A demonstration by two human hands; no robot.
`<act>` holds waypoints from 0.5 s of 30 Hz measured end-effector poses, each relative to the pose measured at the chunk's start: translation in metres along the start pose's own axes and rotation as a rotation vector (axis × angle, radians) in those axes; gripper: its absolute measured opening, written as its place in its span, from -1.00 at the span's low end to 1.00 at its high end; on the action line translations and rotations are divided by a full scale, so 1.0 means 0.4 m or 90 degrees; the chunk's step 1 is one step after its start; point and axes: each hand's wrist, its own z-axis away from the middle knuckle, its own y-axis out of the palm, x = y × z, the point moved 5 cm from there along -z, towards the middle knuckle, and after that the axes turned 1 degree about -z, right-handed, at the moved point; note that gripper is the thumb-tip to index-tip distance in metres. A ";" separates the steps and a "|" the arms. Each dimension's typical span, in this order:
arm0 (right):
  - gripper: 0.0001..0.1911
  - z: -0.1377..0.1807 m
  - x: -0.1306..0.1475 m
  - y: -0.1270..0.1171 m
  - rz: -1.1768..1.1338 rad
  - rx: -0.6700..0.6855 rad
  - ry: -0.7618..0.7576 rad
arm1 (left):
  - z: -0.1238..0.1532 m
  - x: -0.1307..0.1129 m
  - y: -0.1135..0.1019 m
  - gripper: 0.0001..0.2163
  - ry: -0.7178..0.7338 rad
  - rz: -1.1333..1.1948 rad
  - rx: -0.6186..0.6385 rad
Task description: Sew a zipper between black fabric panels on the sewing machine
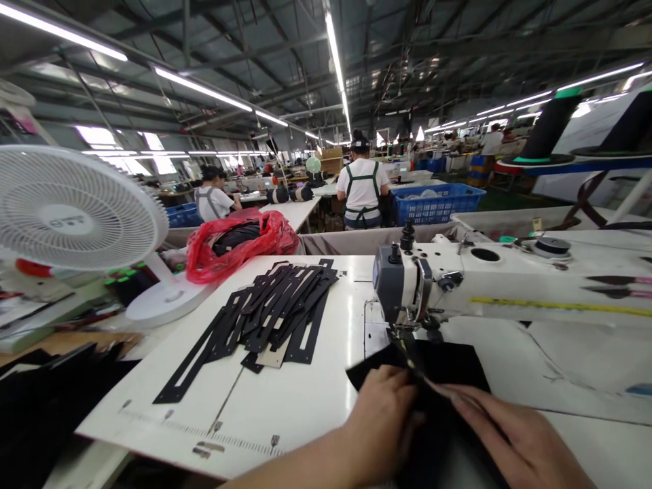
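Observation:
A black fabric piece [448, 363] lies under the needle of a white sewing machine [509, 278]. My left hand [379, 421] presses on the fabric's left side with fingers curled against it. Flat on the fabric's right side lies my right hand [509, 435], fingers stretched toward the needle. A thin strip runs from the presser foot [405, 336] between both hands.
A pile of black cut frame-shaped pieces [269, 316] lies on the white table [285, 407] to the left. A white fan [71, 210] and a red plastic bag [239, 241] stand at the back left. Other workers [363, 183] sit at tables farther off beside a blue crate [438, 204].

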 end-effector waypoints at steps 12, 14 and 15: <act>-0.70 -0.083 0.024 -0.065 0.046 -0.004 -0.217 | -0.087 0.047 -0.042 -0.88 0.084 0.019 -0.255; -0.68 -0.071 0.027 -0.072 0.089 -0.032 -0.235 | -0.102 0.055 -0.037 -0.91 0.073 0.012 -0.261; -0.66 -0.058 0.030 -0.070 0.128 -0.056 -0.243 | -0.107 0.058 -0.035 -0.93 0.066 0.018 -0.265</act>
